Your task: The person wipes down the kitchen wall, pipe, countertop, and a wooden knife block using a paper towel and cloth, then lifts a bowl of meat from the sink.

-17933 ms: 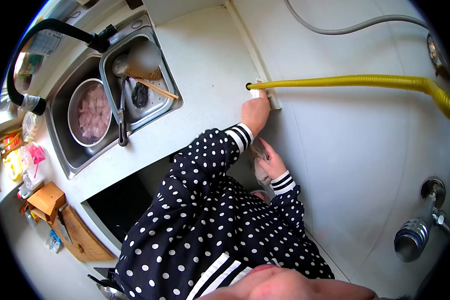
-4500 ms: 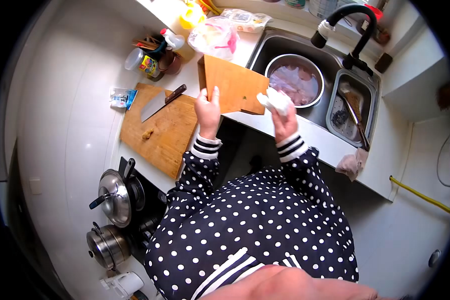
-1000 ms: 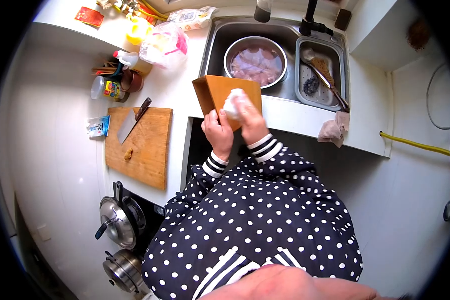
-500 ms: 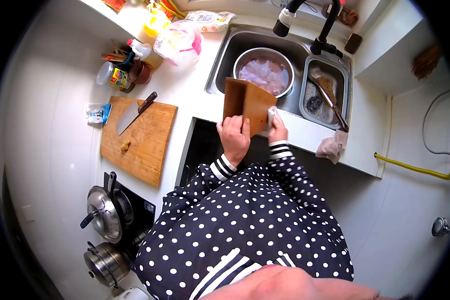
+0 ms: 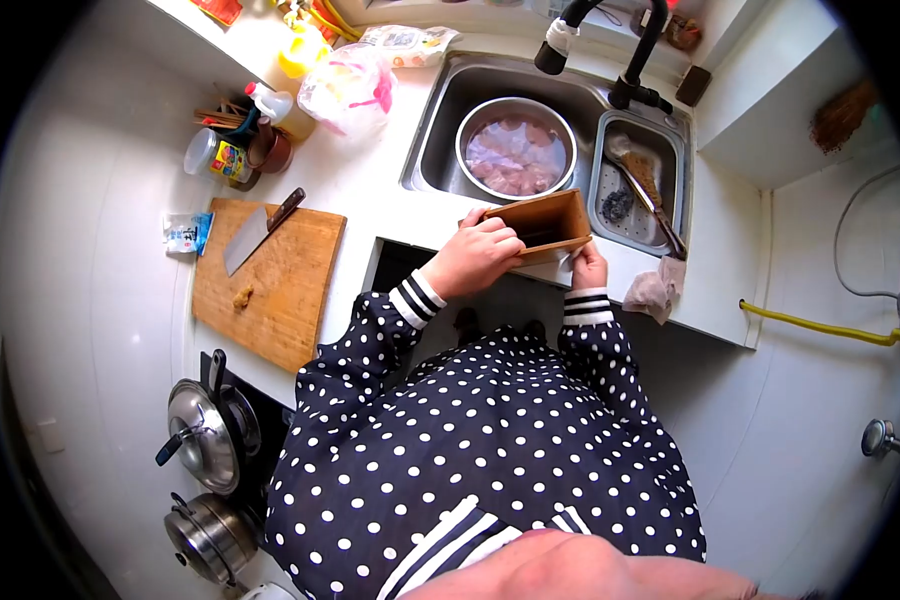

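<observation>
A hollow wooden box (image 5: 554,216) is tilted over the counter's front edge, its dark opening facing up toward me. My left hand (image 5: 478,254) is closed round the box's left end. At its right end, my right hand (image 5: 589,268) is closed on a white cloth, pressed against the underside; most of the cloth is hidden. Just beyond the box, a metal bowl (image 5: 516,196) of pinkish meat in water sits in the sink. A crumpled pinkish cloth (image 5: 654,291) hangs over the counter edge, right of my right hand.
To the left, a cutting board (image 5: 290,285) carries a knife (image 5: 248,241) and a small brown piece. Nearer are a lidded pan (image 5: 202,430) and steel pot (image 5: 211,536). A strainer tray (image 5: 604,215) holds a ladle. The black faucet (image 5: 632,80) stands behind; a yellow hose (image 5: 820,324) runs right.
The box has turned from upright to lying sideways, opening toward me. My left hand has moved round its left end, and my right hand has shifted slightly right and beneath it.
</observation>
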Action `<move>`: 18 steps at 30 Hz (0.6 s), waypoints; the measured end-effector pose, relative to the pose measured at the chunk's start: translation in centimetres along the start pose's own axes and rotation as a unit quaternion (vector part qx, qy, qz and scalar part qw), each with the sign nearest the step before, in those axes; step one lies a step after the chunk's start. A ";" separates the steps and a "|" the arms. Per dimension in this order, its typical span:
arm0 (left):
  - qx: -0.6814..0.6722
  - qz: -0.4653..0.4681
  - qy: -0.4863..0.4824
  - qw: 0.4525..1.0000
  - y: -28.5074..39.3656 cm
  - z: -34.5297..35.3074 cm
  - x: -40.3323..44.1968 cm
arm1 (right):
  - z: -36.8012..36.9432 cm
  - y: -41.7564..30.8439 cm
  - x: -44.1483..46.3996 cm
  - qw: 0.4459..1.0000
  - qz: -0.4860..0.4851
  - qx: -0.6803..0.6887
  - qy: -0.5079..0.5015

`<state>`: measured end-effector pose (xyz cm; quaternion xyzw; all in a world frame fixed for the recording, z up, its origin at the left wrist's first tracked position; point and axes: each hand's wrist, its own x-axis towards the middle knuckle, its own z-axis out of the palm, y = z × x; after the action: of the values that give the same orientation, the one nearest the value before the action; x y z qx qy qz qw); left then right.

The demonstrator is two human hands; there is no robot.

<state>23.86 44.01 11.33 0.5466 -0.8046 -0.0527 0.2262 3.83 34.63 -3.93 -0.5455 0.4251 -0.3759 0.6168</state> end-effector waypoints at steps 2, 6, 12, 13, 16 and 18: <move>0.001 0.005 -0.011 1.000 -0.4 0.0 0.2 | -0.7 0.5 -0.2 0.992 0.006 -0.117 -0.042; -0.015 0.000 -0.053 0.998 -0.4 -0.6 0.5 | 0.1 -6.9 -1.0 0.995 -0.038 0.089 -0.007; 0.001 0.014 -0.093 0.996 -1.1 -1.3 1.1 | -1.2 3.0 1.3 0.997 0.007 -0.067 -0.044; 0.012 0.015 -0.087 0.996 -1.2 -1.5 1.0 | -2.0 3.2 1.8 0.999 -0.032 -0.030 -0.029; 0.085 0.032 -0.070 0.993 -1.6 -2.1 1.8 | -1.6 -3.9 1.2 0.989 -0.131 0.063 -0.011; 0.110 0.017 -0.009 0.994 -0.3 -2.3 2.6 | 0.0 -5.6 0.7 0.992 -0.121 0.039 -0.021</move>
<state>24.27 41.93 14.12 0.5540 -0.8166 0.0345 0.1581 4.04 33.29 1.53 -0.5763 0.3283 -0.4527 0.5959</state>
